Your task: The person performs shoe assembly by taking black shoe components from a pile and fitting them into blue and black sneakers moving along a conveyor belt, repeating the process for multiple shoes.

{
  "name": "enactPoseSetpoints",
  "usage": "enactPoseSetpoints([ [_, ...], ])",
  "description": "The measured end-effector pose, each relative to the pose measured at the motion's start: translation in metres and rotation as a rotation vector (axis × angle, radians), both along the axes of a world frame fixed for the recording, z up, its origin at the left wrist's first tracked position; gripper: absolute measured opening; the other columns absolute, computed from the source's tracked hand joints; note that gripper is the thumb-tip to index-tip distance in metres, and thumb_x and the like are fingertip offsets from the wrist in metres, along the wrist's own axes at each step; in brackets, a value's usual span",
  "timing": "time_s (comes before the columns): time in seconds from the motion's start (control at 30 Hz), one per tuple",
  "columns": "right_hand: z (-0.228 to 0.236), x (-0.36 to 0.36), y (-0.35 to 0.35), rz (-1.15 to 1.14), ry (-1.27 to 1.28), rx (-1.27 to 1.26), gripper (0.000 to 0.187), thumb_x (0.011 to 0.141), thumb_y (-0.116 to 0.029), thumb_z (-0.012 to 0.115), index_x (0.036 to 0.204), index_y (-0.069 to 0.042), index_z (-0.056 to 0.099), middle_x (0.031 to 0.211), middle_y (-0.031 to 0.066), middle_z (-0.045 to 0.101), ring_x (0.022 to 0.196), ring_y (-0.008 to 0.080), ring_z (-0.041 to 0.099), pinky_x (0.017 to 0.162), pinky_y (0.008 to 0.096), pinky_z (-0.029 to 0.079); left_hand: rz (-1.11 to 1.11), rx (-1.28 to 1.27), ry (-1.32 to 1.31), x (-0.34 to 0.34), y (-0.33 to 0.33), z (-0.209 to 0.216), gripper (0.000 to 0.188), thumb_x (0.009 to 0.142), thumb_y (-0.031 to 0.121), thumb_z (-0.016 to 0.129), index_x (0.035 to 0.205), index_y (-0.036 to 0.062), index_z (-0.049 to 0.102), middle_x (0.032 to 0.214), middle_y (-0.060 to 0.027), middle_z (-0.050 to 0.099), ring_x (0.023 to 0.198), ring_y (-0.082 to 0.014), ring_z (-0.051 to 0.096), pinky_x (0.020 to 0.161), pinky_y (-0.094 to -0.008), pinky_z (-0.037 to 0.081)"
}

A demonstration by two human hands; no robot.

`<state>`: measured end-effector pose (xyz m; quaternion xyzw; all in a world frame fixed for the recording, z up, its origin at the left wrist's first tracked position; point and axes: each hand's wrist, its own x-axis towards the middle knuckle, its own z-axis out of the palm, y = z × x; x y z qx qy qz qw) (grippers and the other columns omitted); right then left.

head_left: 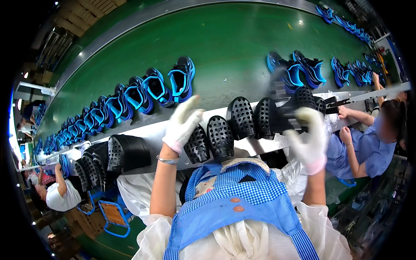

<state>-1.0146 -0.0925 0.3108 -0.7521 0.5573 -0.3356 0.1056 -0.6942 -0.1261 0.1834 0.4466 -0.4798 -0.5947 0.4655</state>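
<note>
My left hand (180, 125), in a white glove, is over the metal ledge with fingers spread and nothing seen in them. Just beside it stands a black perforated shoe form (197, 144), with another black shoe form (220, 138) to its right. My right hand (310, 138), also gloved, is smeared by motion beside a blurred dark object (284, 115), whose kind I cannot make out. Whether the fingers grip it cannot be told. Between the hands, a taller black form (241, 117) leans among several similar ones.
A green conveyor belt (234, 47) runs beyond the ledge. Black-and-blue sneakers (182, 80) line its left side; more sneakers (307, 69) stand at right. Stacked black forms (128, 152) lie left. A co-worker in blue (368, 149) sits close at right, another in white (65, 193) at left.
</note>
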Motion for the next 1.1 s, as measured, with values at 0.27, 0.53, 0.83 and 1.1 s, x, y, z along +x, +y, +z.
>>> enactPoseSetpoints([
  [0.27, -0.036, 0.135, -0.044, 0.482, -0.106, 0.317, 0.037, 0.075, -0.022, 0.070, 0.103, -0.003, 0.055, 0.096, 0.0142, 0.059, 0.088, 0.0301, 0.060, 0.075, 0.0362, 0.050, -0.059, 0.145, 0.497, 0.015, 0.008, 0.017, 0.083, 0.085, 0.050, 0.064, 0.142, 0.0005, 0.028, 0.127, -0.0139, 0.053, 0.118, -0.0248, 0.053, 0.101, -0.0377, 0.043],
  [0.53, -0.071, 0.206, -0.071, 0.444, 0.079, 0.492, 0.036, 0.083, -0.035, 0.062, 0.089, -0.001, 0.054, 0.080, 0.0177, 0.060, 0.081, 0.0334, 0.061, 0.072, 0.0419, 0.049, 0.251, 0.236, 0.595, 0.065, 0.003, -0.036, 0.041, 0.091, 0.024, 0.064, 0.124, 0.0054, 0.049, 0.112, -0.0069, 0.059, 0.101, -0.0168, 0.059, 0.089, -0.0339, 0.049],
  [0.83, -0.115, 0.230, -0.129, 0.194, 0.175, 0.514, 0.040, 0.083, -0.042, 0.056, 0.078, -0.002, 0.057, 0.070, 0.0224, 0.061, 0.069, 0.0403, 0.062, 0.065, 0.0462, 0.049, 0.124, 0.033, -0.246, 0.101, -0.050, -0.067, 0.042, 0.087, 0.022, 0.064, 0.120, -0.0007, 0.054, 0.117, -0.0117, 0.057, 0.105, -0.0235, 0.057, 0.093, -0.0332, 0.045],
  [1.1, -0.125, 0.232, -0.208, 0.189, 0.431, 0.683, 0.052, 0.078, -0.047, 0.052, 0.071, 0.003, 0.066, 0.070, 0.0249, 0.062, 0.070, 0.0391, 0.063, 0.070, 0.0427, 0.051, 0.053, -0.271, -0.835, 0.085, -0.109, -0.142, 0.026, 0.082, 0.014, 0.062, 0.106, 0.0028, 0.060, 0.110, -0.0151, 0.056, 0.098, -0.0358, 0.057, 0.083, -0.0415, 0.048],
])
